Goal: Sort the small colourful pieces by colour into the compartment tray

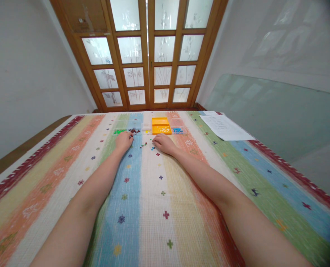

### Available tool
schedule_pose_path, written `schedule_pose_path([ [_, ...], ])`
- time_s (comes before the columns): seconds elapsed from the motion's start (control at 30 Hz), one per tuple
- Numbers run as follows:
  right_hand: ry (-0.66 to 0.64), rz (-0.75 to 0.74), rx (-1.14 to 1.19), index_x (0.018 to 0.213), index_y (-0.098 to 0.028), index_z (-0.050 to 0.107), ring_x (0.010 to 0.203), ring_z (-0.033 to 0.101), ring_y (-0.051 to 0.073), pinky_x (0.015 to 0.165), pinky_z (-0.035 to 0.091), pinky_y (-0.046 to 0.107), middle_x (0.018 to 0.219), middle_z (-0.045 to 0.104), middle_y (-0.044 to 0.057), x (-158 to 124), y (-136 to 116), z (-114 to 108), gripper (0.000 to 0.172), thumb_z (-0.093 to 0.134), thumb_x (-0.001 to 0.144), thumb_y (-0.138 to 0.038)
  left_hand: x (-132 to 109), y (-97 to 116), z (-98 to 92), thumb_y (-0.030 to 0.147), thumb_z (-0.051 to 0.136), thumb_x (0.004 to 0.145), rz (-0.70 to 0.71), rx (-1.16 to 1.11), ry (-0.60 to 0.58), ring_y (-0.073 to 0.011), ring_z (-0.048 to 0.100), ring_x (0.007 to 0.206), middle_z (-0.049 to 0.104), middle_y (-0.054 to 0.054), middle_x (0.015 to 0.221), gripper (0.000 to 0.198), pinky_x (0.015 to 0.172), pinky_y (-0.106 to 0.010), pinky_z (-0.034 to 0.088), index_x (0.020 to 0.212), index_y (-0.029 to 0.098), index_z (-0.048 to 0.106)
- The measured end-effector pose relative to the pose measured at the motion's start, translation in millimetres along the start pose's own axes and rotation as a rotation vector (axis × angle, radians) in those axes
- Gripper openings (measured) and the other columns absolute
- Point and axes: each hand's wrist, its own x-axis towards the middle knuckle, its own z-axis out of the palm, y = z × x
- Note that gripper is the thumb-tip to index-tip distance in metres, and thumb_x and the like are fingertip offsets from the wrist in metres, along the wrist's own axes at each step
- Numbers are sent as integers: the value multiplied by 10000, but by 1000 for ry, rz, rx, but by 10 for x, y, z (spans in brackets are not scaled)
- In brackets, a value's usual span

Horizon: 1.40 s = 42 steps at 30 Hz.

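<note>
My left hand (124,141) rests at the near edge of the clear boxes, its fingers bent together beside the dark brown pieces (134,131); what they hold, if anything, is too small to make out. Green pieces (120,131) lie just beyond it. On the cloth between the hands are several small loose pieces (145,143), dark, green and blue. My right hand (162,143) lies to their right with curled fingers, close to a few blue bits (153,148); its fingertips' contents are hidden. An open orange box (161,122) holding pale pieces stands just past this hand.
Small yellow pieces (147,131) lie left of the orange box and blue pieces (178,131) right of it, in clear boxes. Printed paper (224,127) lies at the back right of the striped tablecloth (151,222). Glazed wooden doors (148,55) stand behind the table.
</note>
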Motion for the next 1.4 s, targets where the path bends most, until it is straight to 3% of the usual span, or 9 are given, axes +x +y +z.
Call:
schedule_pose_path([
  [0.27, 5, 6, 3, 1065, -185, 791, 1047, 620, 242, 951, 451, 359, 1069, 747, 107, 1, 9, 12, 218, 584, 1044, -253, -65, 134, -56, 312, 529, 988, 175, 2, 22, -308, 646, 1094, 752, -121, 1097, 281, 912, -400, 487, 1061, 232, 788],
  [0.4, 4, 5, 10, 1071, -182, 790, 1051, 620, 239, 953, 449, 354, 1074, 746, 107, 0, 9, 13, 212, 589, 1040, -243, -66, 172, -64, 311, 499, 1004, 212, 0, 0, -308, 655, 1032, 752, -135, 1029, 317, 887, -406, 481, 946, 211, 795],
  [0.77, 5, 8, 4, 1052, -176, 793, 1038, 626, 237, 943, 452, 348, 1062, 752, 105, 2, -1, 7, 203, 599, 1034, -231, -35, 181, 41, 325, 471, 1023, 368, -82, 11, -295, 655, 973, 749, -140, 982, 368, 911, -423, 488, 873, 197, 781],
  [1.13, 10, -1, 20, 1057, -171, 793, 1041, 628, 241, 952, 457, 358, 1070, 755, 108, -1, 2, 1, 208, 594, 1031, -227, 71, 114, 181, 269, 478, 1012, 215, -620, 163, -257, 656, 1228, 732, -101, 1278, 351, 1141, -455, 498, 1187, 203, 775],
  [1.4, 8, 5, 25, 1055, -172, 794, 1041, 633, 239, 947, 458, 354, 1068, 754, 109, 5, -6, -3, 210, 591, 1023, -212, 124, 85, 237, 319, 530, 1010, 159, -718, 100, -266, 601, 1332, 649, -125, 1419, 391, 1190, -493, 474, 1341, 207, 706],
])
